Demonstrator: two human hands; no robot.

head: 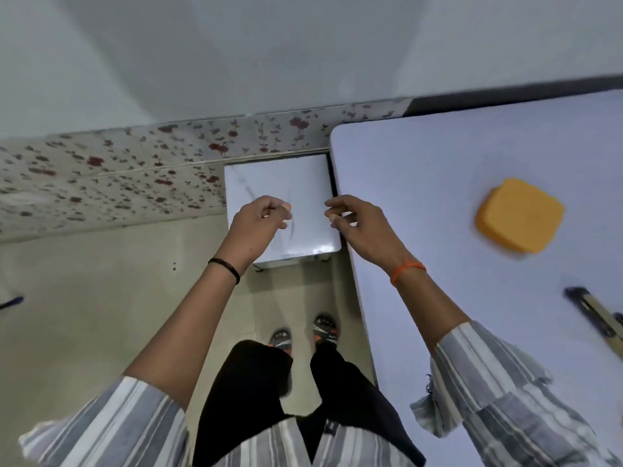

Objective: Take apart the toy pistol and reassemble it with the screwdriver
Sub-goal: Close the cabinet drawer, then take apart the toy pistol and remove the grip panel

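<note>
My left hand (258,224) and my right hand (359,222) are raised side by side in front of me, above a small white stool, fingers loosely curled, nothing in either. A dark and tan object (596,315) lies at the right edge of the white table (438,197); it is partly cut off and blurred, so I cannot tell whether it is the toy pistol or the screwdriver. Both hands are well to the left of it.
An orange rounded box (519,215) sits on the table to the right of my right hand. A white marble-patterned stool (303,176) stands against the table's left edge, by a floral wall strip. My sandalled feet (303,333) are on the beige floor.
</note>
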